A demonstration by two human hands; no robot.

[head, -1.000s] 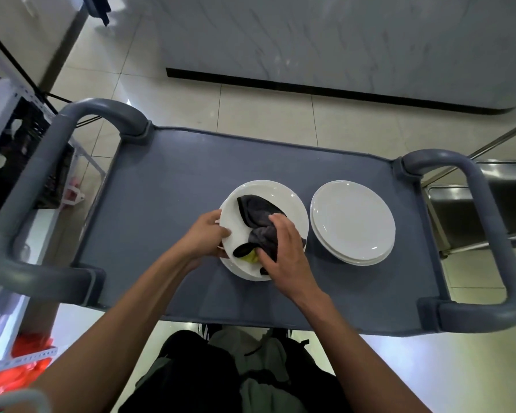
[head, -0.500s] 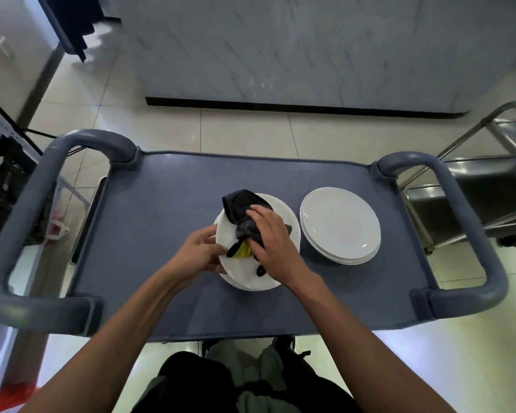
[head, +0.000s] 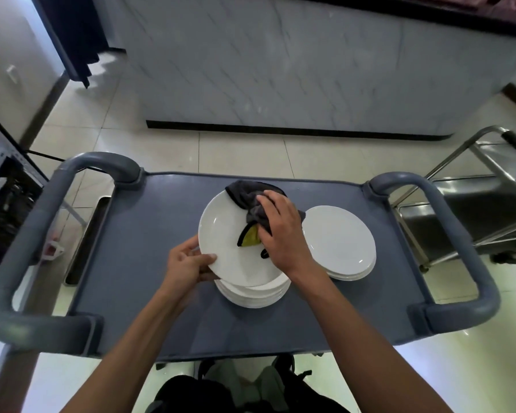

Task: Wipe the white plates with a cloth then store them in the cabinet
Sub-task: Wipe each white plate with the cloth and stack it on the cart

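My left hand [head: 188, 262] grips the near-left rim of a white plate [head: 224, 234], held tilted a little above a stack of white plates [head: 252, 295] on the grey cart top [head: 149, 239]. My right hand [head: 283, 231] presses a dark grey cloth [head: 248, 198] with a yellow patch onto the far right part of that plate. A second, lower stack of white plates [head: 340, 242] lies just to the right, partly behind my right wrist.
The cart has thick grey handles at the left [head: 27, 242] and right [head: 459, 242]. A steel trolley [head: 474, 204] stands to the right. A marble-faced counter [head: 280, 70] runs across the tiled floor beyond. Shelving [head: 0, 186] is at the far left.
The plate has risen off the stack and tilted up in my left hand. My right hand and the cloth have slid toward its far right edge. The camera view has shifted upward.
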